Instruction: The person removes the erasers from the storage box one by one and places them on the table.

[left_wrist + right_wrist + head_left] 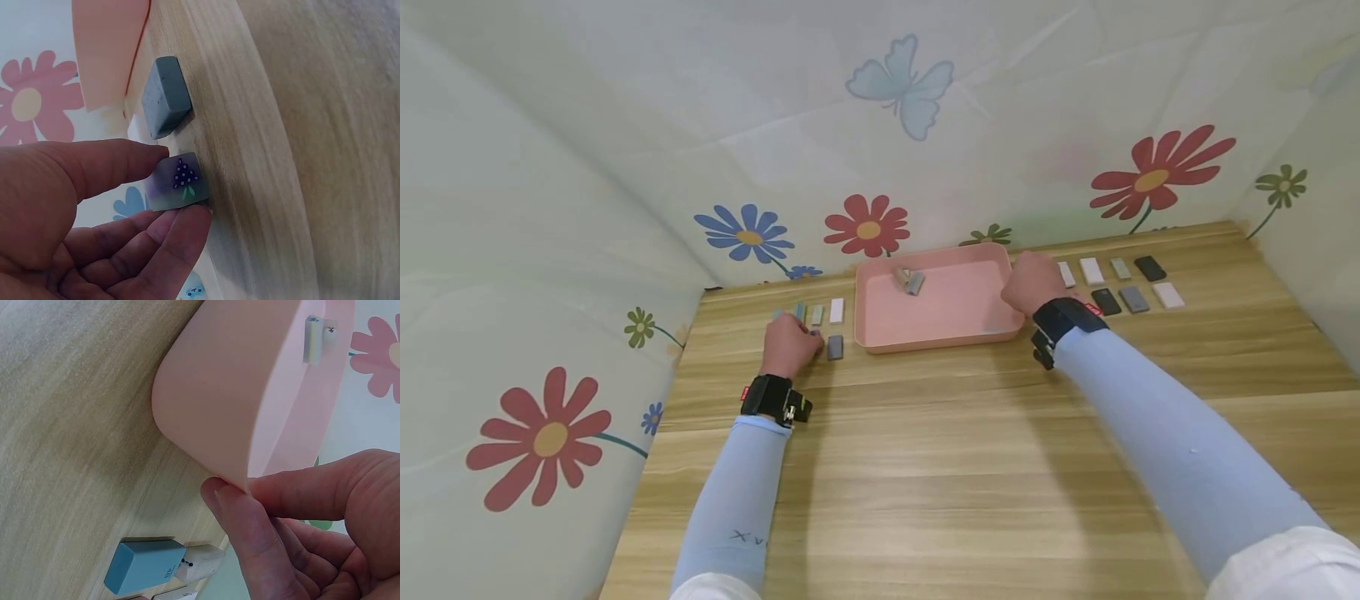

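My left hand [787, 344] pinches a small block-shaped eraser [179, 181] between thumb and fingertips, close over the table. Purple grapes with green leaves are printed on its pale purple end. Beside it lies a dark grey eraser [166, 94], nearer the tray. The right hand [1032, 282] pinches the right rim of a pink tray [940, 342] between thumb and index finger. Inside the tray, toward its far left, two small erasers [914, 283] sit together; the right wrist view shows pale blocks [314, 340] there.
Left of the tray stand a white eraser [837, 311] and a pale green eraser [817, 315]. On its right, two rows hold several more, among them a black eraser [1150, 267] and a grey eraser [1133, 299]. A flowered cloth [970, 179] hangs behind the wooden table [910, 467].
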Demonstrator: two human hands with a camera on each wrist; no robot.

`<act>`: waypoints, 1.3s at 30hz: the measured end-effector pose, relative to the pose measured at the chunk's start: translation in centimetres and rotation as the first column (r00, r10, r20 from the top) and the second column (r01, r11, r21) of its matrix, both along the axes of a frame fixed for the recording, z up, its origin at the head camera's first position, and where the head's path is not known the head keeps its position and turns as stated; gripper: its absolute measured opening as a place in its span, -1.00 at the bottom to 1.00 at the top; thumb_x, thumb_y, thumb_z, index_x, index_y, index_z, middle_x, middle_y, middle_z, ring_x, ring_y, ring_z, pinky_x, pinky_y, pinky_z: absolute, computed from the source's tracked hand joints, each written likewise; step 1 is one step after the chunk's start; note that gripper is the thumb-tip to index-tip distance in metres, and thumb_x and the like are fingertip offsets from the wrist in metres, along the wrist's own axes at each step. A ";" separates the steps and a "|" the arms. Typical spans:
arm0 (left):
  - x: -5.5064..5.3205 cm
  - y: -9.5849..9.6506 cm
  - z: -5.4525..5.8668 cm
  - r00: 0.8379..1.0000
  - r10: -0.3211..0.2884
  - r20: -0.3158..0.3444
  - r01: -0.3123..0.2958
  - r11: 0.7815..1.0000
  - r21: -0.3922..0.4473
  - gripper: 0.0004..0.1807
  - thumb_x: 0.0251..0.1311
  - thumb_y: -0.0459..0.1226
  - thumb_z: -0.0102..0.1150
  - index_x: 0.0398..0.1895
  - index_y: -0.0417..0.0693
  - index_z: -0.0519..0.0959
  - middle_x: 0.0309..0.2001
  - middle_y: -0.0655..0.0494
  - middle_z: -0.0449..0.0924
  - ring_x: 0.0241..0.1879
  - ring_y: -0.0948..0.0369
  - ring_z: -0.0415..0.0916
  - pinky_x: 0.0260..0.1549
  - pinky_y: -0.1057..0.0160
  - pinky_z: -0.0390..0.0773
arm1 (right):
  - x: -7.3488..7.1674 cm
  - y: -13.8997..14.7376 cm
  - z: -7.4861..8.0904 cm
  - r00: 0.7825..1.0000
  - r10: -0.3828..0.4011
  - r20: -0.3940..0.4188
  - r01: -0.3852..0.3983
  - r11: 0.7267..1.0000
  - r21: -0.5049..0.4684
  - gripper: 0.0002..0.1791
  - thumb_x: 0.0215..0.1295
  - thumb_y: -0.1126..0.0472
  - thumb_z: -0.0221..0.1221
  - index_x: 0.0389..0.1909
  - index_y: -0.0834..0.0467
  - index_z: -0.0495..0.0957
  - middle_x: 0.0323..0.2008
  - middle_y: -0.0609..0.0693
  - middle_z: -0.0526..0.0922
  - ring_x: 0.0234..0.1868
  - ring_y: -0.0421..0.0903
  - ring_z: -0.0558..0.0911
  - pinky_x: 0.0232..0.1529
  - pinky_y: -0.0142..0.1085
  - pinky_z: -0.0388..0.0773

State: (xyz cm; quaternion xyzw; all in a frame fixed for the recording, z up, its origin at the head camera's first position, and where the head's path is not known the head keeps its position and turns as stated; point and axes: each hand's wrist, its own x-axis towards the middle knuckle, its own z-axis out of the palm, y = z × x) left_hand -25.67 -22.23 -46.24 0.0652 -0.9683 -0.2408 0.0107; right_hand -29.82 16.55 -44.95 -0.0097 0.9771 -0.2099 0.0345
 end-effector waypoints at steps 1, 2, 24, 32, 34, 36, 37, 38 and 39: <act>0.0 0.0 -0.1 1.000 0.001 0.001 -0.001 1.000 -0.003 -0.56 -0.02 -0.24 0.26 -0.92 -0.03 0.31 -0.86 0.20 0.19 -0.81 0.26 0.17 -0.79 0.31 0.16 | 0.0 0.1 -0.1 1.000 -0.001 -0.001 0.001 1.000 -0.004 -0.74 0.03 0.27 0.10 -0.80 0.21 0.43 -0.78 0.00 0.37 -0.62 0.03 0.43 -0.66 -0.27 0.26; 0.0 0.0 -0.1 1.000 0.002 0.001 -0.002 1.000 -0.005 -0.56 -0.02 -0.24 0.26 -0.92 -0.03 0.32 -0.86 0.20 0.19 -0.82 0.26 0.18 -0.79 0.31 0.17 | 0.0 0.1 -0.1 1.000 -0.001 -0.002 0.001 1.000 -0.008 -0.73 0.03 0.27 0.10 -0.80 0.21 0.43 -0.78 0.00 0.38 -0.62 0.03 0.43 -0.66 -0.27 0.26; -1.5 1.9 2.4 0.998 0.037 -0.056 -0.041 0.996 -0.081 -0.72 0.00 -0.09 0.16 -0.62 -0.12 0.51 -0.66 0.10 0.48 -0.66 0.15 0.38 -0.73 0.23 0.29 | 0.2 0.1 0.1 0.999 -0.040 0.002 0.040 0.998 -0.037 -0.76 0.04 0.28 0.11 -0.76 0.23 0.44 -0.78 0.01 0.35 -0.61 0.03 0.42 -0.63 -0.27 0.24; -3.9 5.7 3.8 0.987 0.043 -0.153 -0.037 0.999 0.037 -0.38 0.04 0.02 0.19 0.08 -0.23 0.47 -0.02 -0.12 0.60 -0.11 0.01 0.53 -0.13 0.06 0.54 | 0.2 0.1 -0.1 0.999 -0.017 -0.029 0.017 1.000 -0.012 -0.74 0.02 0.26 0.11 -0.80 0.21 0.42 -0.75 0.03 0.41 -0.56 0.05 0.44 -0.59 -0.24 0.27; -4.5 6.8 3.9 0.987 0.055 -0.150 -0.044 0.996 0.073 -0.33 0.05 0.07 0.19 0.12 -0.21 0.44 0.01 -0.12 0.58 -0.07 0.02 0.53 -0.11 0.06 0.54 | 0.1 0.1 -0.3 0.999 -0.022 -0.038 0.021 1.000 -0.016 -0.74 0.02 0.26 0.11 -0.79 0.21 0.42 -0.75 0.04 0.42 -0.57 0.05 0.44 -0.60 -0.24 0.27; -5.1 7.8 3.8 0.988 0.061 -0.142 -0.045 0.992 0.115 -0.31 0.06 0.09 0.18 0.15 -0.18 0.42 0.01 -0.10 0.58 -0.10 0.05 0.53 -0.15 0.09 0.55 | 0.0 0.1 -0.4 0.999 -0.029 -0.038 0.028 0.999 -0.025 -0.75 0.02 0.26 0.12 -0.78 0.21 0.43 -0.74 0.04 0.43 -0.58 0.05 0.44 -0.61 -0.25 0.28; -5.3 8.3 3.7 0.990 0.065 -0.126 -0.045 0.987 0.153 -0.32 0.06 0.09 0.19 0.15 -0.17 0.42 0.01 -0.08 0.57 -0.12 0.07 0.52 -0.17 0.11 0.56 | 0.0 0.0 -0.5 0.999 -0.030 -0.040 0.029 0.999 -0.024 -0.76 0.02 0.26 0.12 -0.77 0.21 0.43 -0.73 0.05 0.44 -0.59 0.04 0.45 -0.62 -0.25 0.28; -5.5 8.7 3.5 0.991 0.061 -0.115 -0.039 0.982 0.185 -0.34 0.06 0.08 0.20 0.12 -0.17 0.44 -0.02 -0.05 0.58 -0.16 0.09 0.52 -0.21 0.13 0.56 | 0.0 0.0 -0.5 0.999 -0.030 -0.038 0.029 0.999 -0.023 -0.77 0.02 0.27 0.12 -0.76 0.21 0.44 -0.72 0.06 0.45 -0.59 0.04 0.45 -0.63 -0.25 0.29; -5.7 9.1 3.3 0.993 0.062 -0.102 -0.038 0.975 0.221 -0.37 0.06 0.06 0.20 0.09 -0.17 0.45 -0.09 -0.01 0.59 -0.20 0.10 0.50 -0.27 0.16 0.55 | 0.0 -0.1 -0.5 0.999 -0.030 -0.034 0.030 0.999 -0.024 -0.78 0.02 0.27 0.12 -0.75 0.21 0.44 -0.70 0.06 0.47 -0.58 0.04 0.46 -0.62 -0.25 0.30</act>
